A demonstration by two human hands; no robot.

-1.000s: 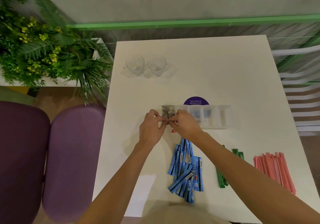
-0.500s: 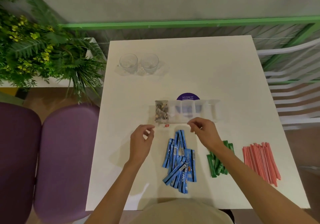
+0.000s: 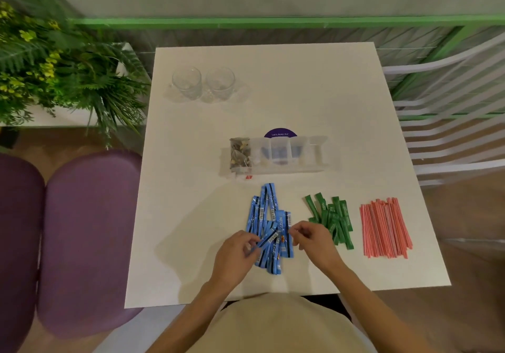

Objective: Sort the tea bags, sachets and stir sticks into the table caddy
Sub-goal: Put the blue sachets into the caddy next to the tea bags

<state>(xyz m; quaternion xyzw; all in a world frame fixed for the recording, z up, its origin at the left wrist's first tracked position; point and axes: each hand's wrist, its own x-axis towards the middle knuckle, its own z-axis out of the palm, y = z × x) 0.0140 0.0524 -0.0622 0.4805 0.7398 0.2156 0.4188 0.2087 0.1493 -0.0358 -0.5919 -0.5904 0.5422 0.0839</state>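
Blue sachets (image 3: 269, 225): a loose fan of blue sticks at about 6 o'clock of the table, overlapping at odd angles, some lying across others. In my judgement this is the step in hand: gather them into one bundle.
Left hand (image 3: 237, 254): at the heap's 8 o'clock edge, fingers curled, thumb and fingertips closing on the low end of one slanted blue stick; the pinch looks light and I cannot tell whether it is fully closed.
Right hand (image 3: 314, 239): at the heap's 3 o'clock edge, fingers bent and partly open, tips just at the sachets; nothing seems held.
How to do it well: sweep both hands inward, square the sticks so they lie parallel, then lift them as a stack rather than one by one. Grip mid-length; slick wrappers may slide out.
Table caddy (image 3: 287, 154): clear, divided, at 12 o'clock from the heap, well apart. Its leftmost compartment holds tea bags (image 3: 240, 152), one tag hanging over the near edge. The remaining compartments look empty; enter upright from above.
Green sachets (image 3: 332, 220): at 3 o'clock of the blue heap, just beside the right hand; avoid dragging them in.
Stir sticks (image 3: 385, 228): red, further out at 3 o'clock, untouched.
Glasses (image 3: 203, 83): two, far at 11 o'clock, out of the way.
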